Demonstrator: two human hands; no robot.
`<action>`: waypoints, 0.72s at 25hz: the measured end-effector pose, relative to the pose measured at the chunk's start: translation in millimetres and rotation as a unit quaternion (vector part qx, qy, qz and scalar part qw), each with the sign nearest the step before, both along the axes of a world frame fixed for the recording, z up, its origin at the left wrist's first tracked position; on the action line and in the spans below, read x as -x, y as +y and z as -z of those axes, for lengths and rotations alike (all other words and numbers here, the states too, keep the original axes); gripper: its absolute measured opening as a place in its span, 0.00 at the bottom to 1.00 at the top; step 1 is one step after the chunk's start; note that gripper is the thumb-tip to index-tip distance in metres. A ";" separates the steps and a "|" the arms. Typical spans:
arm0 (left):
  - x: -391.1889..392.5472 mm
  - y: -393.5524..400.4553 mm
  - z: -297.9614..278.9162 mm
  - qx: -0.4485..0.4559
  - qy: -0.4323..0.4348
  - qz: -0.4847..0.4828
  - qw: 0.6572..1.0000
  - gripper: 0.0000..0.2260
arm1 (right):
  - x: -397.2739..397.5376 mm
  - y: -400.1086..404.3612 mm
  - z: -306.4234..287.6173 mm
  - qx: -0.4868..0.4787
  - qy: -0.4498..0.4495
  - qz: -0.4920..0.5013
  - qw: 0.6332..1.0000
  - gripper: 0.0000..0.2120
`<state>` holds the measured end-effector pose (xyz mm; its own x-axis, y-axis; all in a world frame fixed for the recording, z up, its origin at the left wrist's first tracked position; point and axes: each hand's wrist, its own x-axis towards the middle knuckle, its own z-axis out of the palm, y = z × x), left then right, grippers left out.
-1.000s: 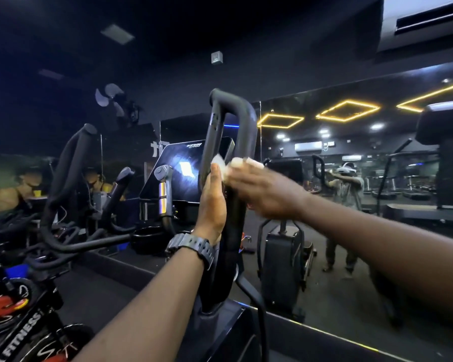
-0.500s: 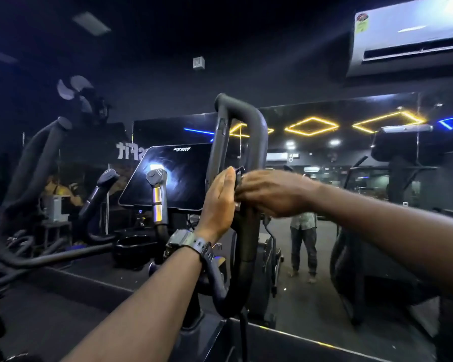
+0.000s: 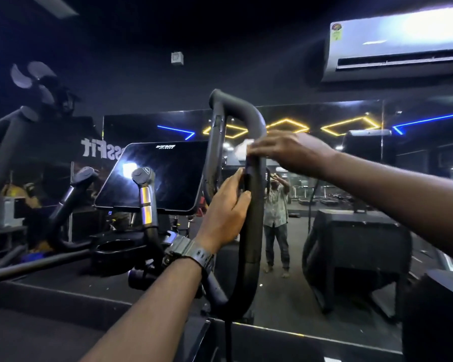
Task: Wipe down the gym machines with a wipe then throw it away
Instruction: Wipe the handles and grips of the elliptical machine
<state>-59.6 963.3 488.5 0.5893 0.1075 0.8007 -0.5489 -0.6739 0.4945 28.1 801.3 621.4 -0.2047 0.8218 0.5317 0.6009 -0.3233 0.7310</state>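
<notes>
Since half a second ago, the right hand (image 3: 285, 150) has climbed the looped handle (image 3: 254, 205) of the gym machine and now sits just below its top bend, right of the frame's centre. Its fingers curl over the bar, pressing a white wipe (image 3: 242, 148) against it; only a pale, blurred corner of the wipe shows at the fingertips. Below it, the left hand (image 3: 226, 212) grips the same bar at mid-height, thumb and fingers wrapped round it, a dark watch (image 3: 191, 253) on the wrist. Left of the handle, the machine's dark console screen (image 3: 162, 176) tilts back. Behind runs a wall mirror (image 3: 324, 178) reflecting a standing person and yellow ceiling lights. An air conditioner (image 3: 398, 45) hangs at upper right.
</notes>
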 end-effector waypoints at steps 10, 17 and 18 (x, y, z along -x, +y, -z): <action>4.4 10.7 -7.0 -0.068 0.028 -0.019 0.997 0.42 | 4.8 -6.4 42.7 -0.036 0.058 0.052 0.996 0.32; 11.0 8.8 -10.9 -0.024 0.043 0.019 0.999 0.44 | 21.5 -1.0 32.3 0.002 0.053 -0.012 0.999 0.10; 12.2 8.8 -11.4 -0.027 0.045 0.010 0.999 0.44 | 19.5 7.1 19.0 -0.034 0.066 -0.005 0.997 0.08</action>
